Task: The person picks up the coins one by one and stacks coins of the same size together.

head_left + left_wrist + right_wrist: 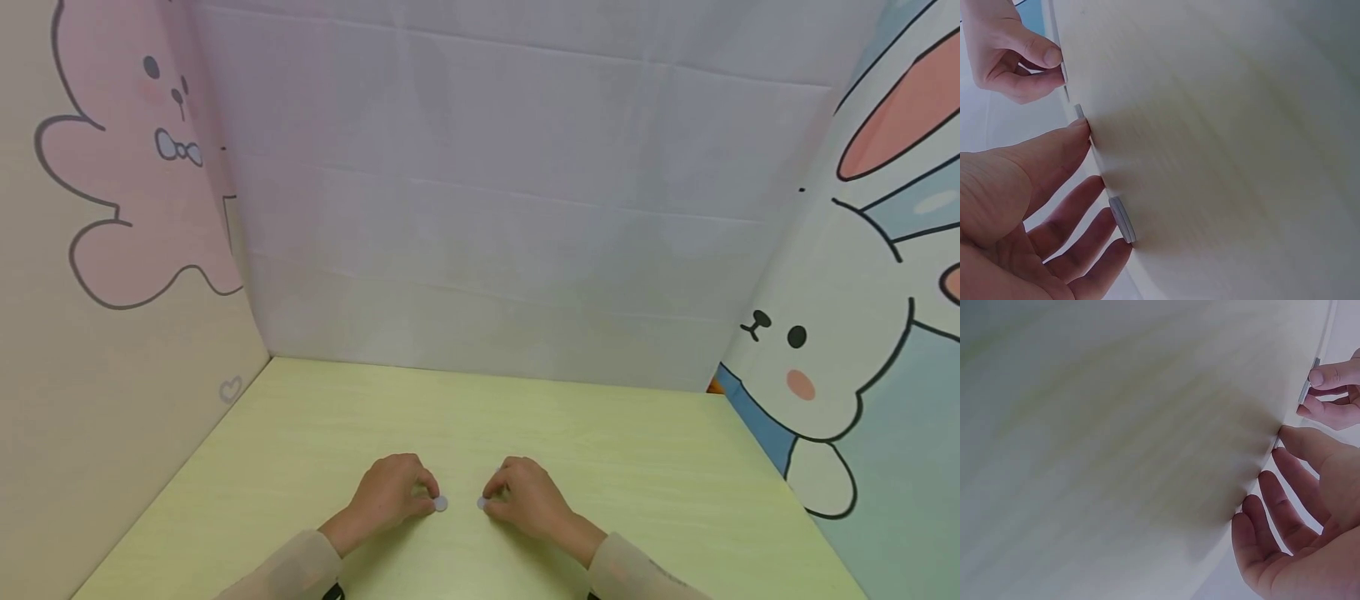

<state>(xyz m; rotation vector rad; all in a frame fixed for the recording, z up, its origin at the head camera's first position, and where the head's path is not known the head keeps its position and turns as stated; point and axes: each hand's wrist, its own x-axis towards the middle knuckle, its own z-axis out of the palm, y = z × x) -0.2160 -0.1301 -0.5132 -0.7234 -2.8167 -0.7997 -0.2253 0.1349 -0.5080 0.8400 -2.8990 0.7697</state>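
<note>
My left hand (390, 493) is low over the table, its thumb and forefinger pinching the edge of a small round pale-grey disc (441, 503). In the left wrist view that disc (1079, 111) shows edge-on beyond the thumb. A thicker grey piece, like thin discs stacked (1122, 220), sits by the other fingertips of this hand; the head view hides it. Facing it, my right hand (531, 497) pinches a similar disc (482, 502) between thumb and forefinger. Its other fingertips (1249, 503) touch down on the tabletop. A short gap separates the two discs.
The pale yellow table (480, 417) ends at a white cloth backdrop (480, 208). A cream side panel with a pink bear print (135, 167) stands at left, and a panel with a white rabbit print (840, 358) at right.
</note>
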